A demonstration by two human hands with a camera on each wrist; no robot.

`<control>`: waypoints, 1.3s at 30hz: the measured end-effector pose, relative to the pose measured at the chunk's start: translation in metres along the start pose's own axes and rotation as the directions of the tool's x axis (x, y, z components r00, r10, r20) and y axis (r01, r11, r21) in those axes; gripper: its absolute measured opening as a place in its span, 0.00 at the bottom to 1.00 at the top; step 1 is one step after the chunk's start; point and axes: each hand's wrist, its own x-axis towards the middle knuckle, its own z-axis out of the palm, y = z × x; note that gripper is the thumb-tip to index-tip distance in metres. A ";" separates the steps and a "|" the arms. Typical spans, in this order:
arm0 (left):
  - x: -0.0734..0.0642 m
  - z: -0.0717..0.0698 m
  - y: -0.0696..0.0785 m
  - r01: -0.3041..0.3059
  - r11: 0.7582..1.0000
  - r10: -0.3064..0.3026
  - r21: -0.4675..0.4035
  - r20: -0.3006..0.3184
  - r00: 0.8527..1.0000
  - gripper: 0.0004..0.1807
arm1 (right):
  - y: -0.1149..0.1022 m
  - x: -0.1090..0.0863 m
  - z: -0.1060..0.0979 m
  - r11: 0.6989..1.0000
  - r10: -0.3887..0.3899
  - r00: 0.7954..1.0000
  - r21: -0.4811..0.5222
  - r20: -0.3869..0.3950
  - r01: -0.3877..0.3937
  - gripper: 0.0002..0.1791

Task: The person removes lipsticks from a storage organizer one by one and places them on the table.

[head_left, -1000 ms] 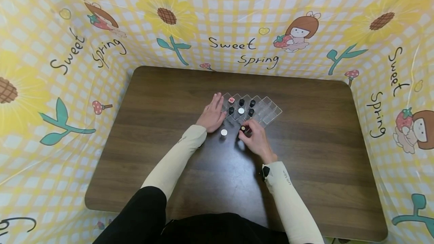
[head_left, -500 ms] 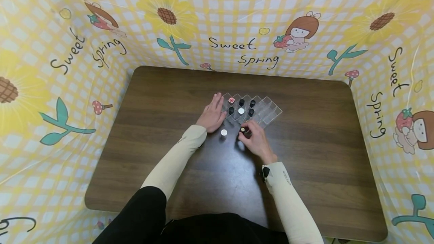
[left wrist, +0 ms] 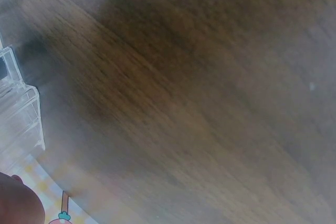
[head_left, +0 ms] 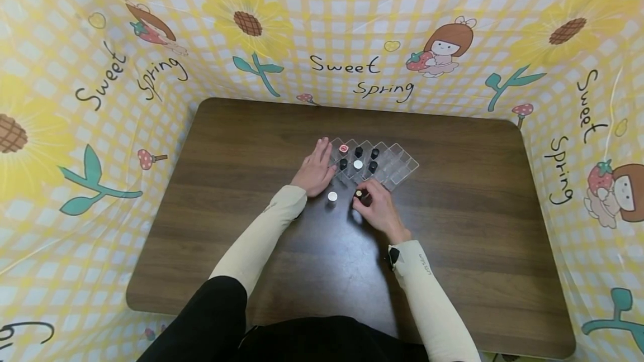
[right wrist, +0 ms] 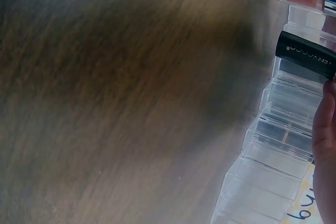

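A clear lipstick organizer stands on the table, with several dark-capped lipsticks, a white-topped one and a red-and-white one upright in its left compartments. Its right compartments hold nothing. My left hand lies with straight fingers along the organizer's left end; a fingertip shows in the left wrist view. Just in front of the organizer, my right hand pinches a black lipstick between thumb and fingers. To its left stands a tube with a pale top and, in the right wrist view, a pinkish body.
The brown wooden table spreads out on both sides of the organizer. A yellow checked cloth printed with flowers and figures rises behind it and at the left and right.
My right hand has shifted very slightly left with the black lipstick, whose top has tipped a little. The left hand, the organizer and the pale-topped tube have stayed put.
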 end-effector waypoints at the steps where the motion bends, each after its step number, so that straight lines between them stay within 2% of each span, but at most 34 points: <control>1: 0.000 0.000 0.000 0.000 1.000 0.000 -0.002 0.000 1.000 0.37 | 0.000 0.000 0.000 1.000 -0.001 1.000 0.000 0.000 0.001 0.12; 11: 0.001 0.002 -0.001 -0.001 1.000 0.001 -0.004 -0.013 1.000 0.37 | 0.002 0.000 0.002 1.000 -0.010 1.000 -0.007 0.015 0.010 0.11; 19: 0.001 0.001 -0.001 -0.004 1.000 0.004 -0.011 -0.013 1.000 0.37 | 0.001 -0.001 0.002 1.000 0.017 0.999 -0.019 0.047 -0.016 0.12; 30: 0.000 0.001 0.000 0.003 1.000 -0.003 -0.017 -0.004 1.000 0.36 | 0.002 -0.002 0.004 1.000 0.001 0.999 -0.018 0.037 -0.001 0.13; 39: 0.000 0.002 0.000 0.001 1.000 -0.001 -0.017 -0.012 1.000 0.36 | 0.003 -0.004 0.005 0.999 0.030 0.998 -0.029 0.055 -0.028 0.15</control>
